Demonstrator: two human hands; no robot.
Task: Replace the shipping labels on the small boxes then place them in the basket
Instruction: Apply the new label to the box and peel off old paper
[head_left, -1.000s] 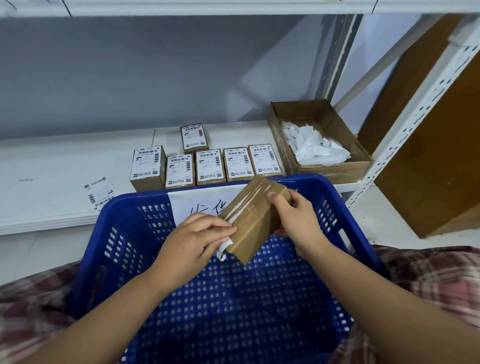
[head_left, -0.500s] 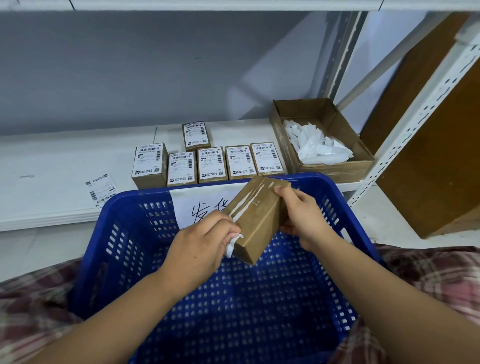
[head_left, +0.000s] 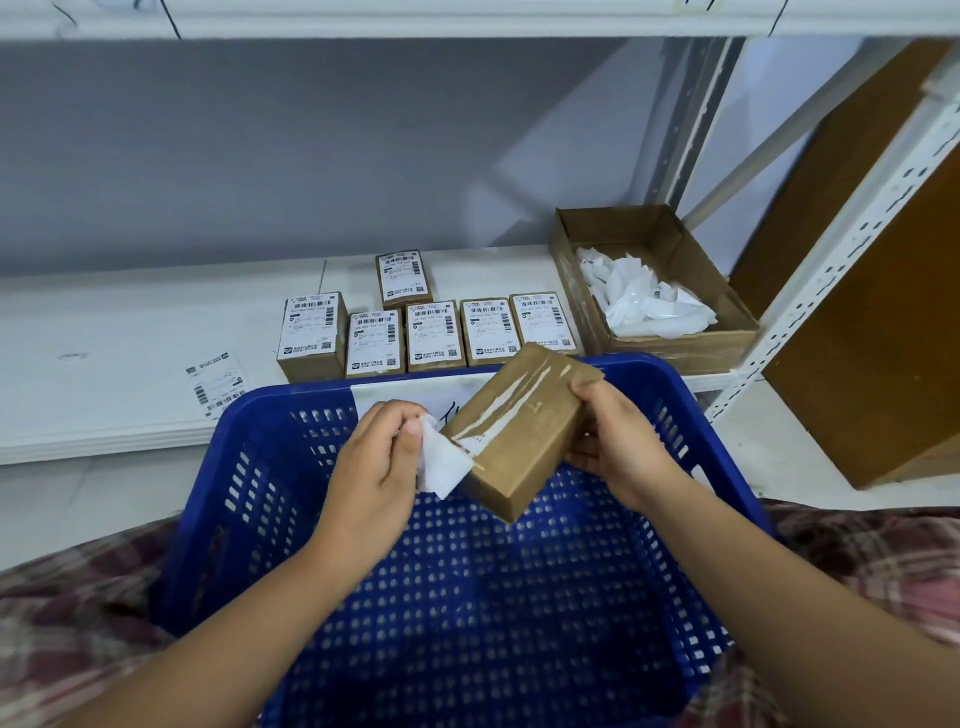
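Both grips hold: left hand (head_left: 374, 467) pinches the label (head_left: 441, 465), peeled farther off; right hand (head_left: 618, 447) clasps the box (head_left: 519, 431).

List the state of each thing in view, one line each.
held box: tilted above basket, label mostly peeled
old label: pinched, one edge stuck
left hand: pinches old label
right hand: grips held box
basket: no boxes seen inside
shelf boxes: six, labelled
open carton: holds white scraps

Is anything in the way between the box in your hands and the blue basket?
Nothing visible is. The box hangs right above the open basket, gripped by the right hand. The left hand pinches the old label, partly stuck on.
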